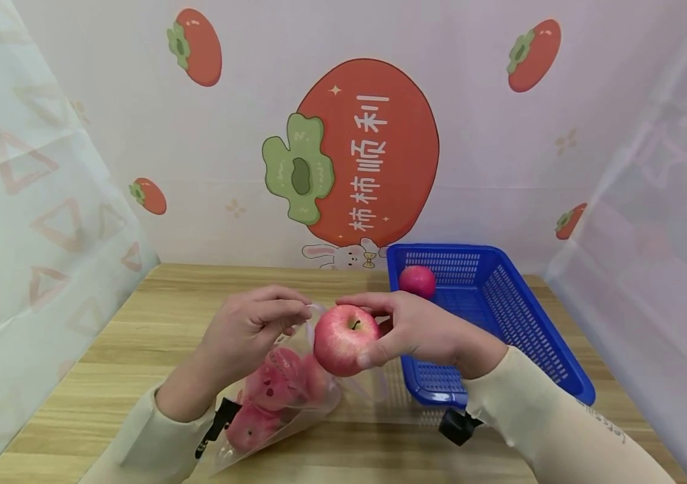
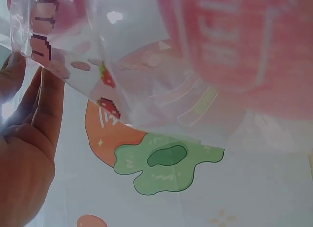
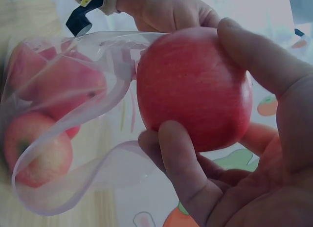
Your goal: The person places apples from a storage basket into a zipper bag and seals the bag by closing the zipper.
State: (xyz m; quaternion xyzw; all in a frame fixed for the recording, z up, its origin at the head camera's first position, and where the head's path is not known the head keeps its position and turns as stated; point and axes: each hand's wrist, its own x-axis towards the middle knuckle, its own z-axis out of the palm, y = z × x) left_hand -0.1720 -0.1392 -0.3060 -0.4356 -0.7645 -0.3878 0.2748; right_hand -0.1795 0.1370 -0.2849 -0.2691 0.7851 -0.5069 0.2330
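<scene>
My right hand (image 1: pixel 422 329) grips a red apple (image 1: pixel 346 336), its stem side turned up in the head view. In the right wrist view the fingers and thumb curl round that apple (image 3: pixel 193 90), in front of the bag's mouth. My left hand (image 1: pixel 247 329) pinches the upper edge of a clear plastic bag (image 1: pixel 301 420) with printed pictures. Inside the bag lie several red apples (image 3: pixel 63 90), seen through the film. The left wrist view shows the bag film (image 2: pixel 142 85) close up, with the left fingers (image 2: pixel 46 100) at its edge.
A blue plastic basket (image 1: pixel 440 247) stands on the wooden table (image 1: pixel 132 349) at the right, with one apple (image 1: pixel 417 281) in its far left corner. The right forearm reaches over its near side. A printed cloth (image 1: pixel 374 154) hangs behind the table, and pale cloths flank both sides.
</scene>
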